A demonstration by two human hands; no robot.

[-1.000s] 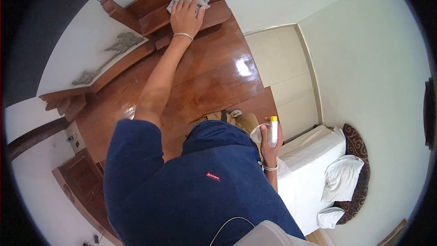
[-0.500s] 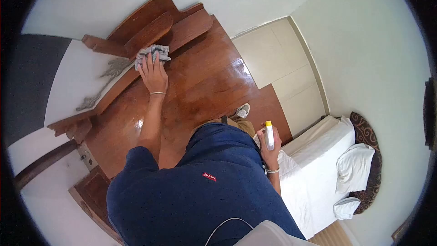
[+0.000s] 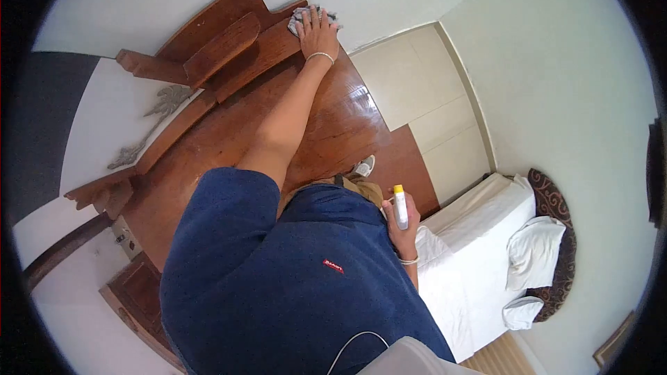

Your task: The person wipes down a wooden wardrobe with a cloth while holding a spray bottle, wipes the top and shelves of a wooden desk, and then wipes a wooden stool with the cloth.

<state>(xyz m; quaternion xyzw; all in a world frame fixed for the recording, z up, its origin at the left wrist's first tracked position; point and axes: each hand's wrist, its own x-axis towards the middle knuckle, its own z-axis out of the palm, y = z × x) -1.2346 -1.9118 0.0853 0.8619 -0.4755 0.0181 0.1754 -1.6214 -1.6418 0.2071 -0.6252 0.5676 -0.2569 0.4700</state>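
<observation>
A crumpled grey-and-white cloth (image 3: pixel 296 23) lies under the fingers of my left hand (image 3: pixel 320 36), which presses it against the far right end of the brown wooden ledge (image 3: pixel 272 48). That arm is stretched well forward. My right hand (image 3: pixel 404 233), close to my waist, is wrapped round a small white bottle (image 3: pixel 401 211) with a yellow top, held upright. Below the ledge spreads a glossy brown wooden surface (image 3: pixel 278 111).
A bed with a white sheet (image 3: pixel 472 271), white pillows (image 3: pixel 535 253) and a patterned headboard (image 3: pixel 552 201) stands at the right. Pale floor tiles (image 3: pixel 431 104) run along the wall. A shoe (image 3: pixel 365 165) shows beyond my waist. A wooden door-like panel (image 3: pixel 142 292) is at the lower left.
Over the last half second my left hand has moved the cloth right and away, from the ledge's left part to its far right end. My right hand still holds the bottle.
</observation>
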